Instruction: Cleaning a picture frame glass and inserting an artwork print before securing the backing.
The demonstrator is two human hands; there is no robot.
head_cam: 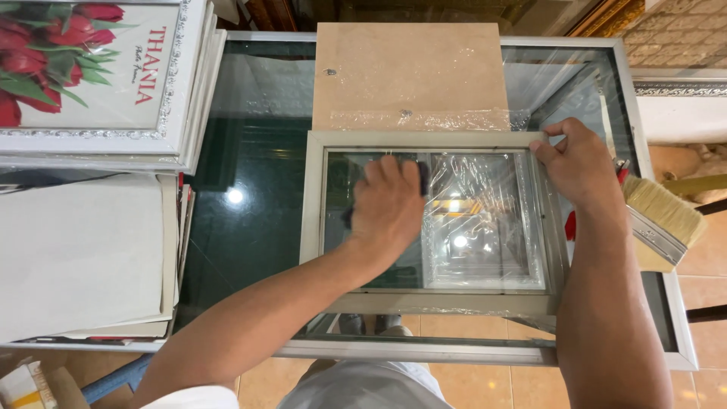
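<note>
Picture frame (432,307), glazed, judged rigid but fragile and slippery; best gripped at its rails. Left hand (388,208) was clenched on a dark pad; right hand (579,163) pinched the corner.

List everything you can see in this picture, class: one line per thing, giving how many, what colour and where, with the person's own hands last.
picture frame: one, silver-grey, flat in the middle of the glass table, its pane partly under clear film
board: one, tan, behind the frame on the table
glass table: one, dark green glass with a metal rim, under everything
framed flower print: one, white frame with red flowers, top of a stack at far left
paper sheets: a stack, off-white, left edge of the table
brush: one, pale bristles, right edge of the table
left hand: pressed on the frame's pane over a dark object
right hand: gripping the frame's upper right corner
</note>
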